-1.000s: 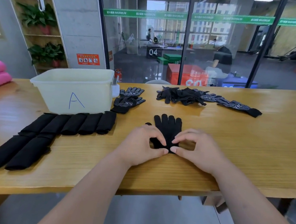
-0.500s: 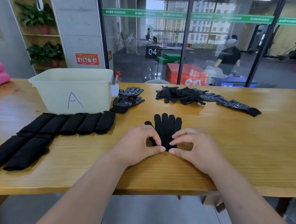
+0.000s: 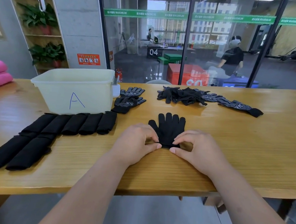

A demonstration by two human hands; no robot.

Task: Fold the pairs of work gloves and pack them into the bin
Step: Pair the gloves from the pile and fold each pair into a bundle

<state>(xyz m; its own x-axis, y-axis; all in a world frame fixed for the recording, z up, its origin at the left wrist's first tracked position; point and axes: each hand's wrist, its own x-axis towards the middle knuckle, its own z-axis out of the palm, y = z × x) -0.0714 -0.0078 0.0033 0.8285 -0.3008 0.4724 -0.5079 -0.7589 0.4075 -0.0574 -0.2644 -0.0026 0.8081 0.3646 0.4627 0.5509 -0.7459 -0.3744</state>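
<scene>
Pinching the cuff of the glove pair (image 3: 169,129) with left hand (image 3: 137,142) and right hand (image 3: 200,149), both grips closed on its near edge, on the bench (image 3: 248,154) at 4 o'clock from the bin (image 3: 73,90). Could skew or slide the two layers apart if rolled faster on one side. Lies flat, long axis 6-to-12, tips toward 12

Black gloves (image 3: 169,128) — pale bin (image 3: 73,90)
</scene>
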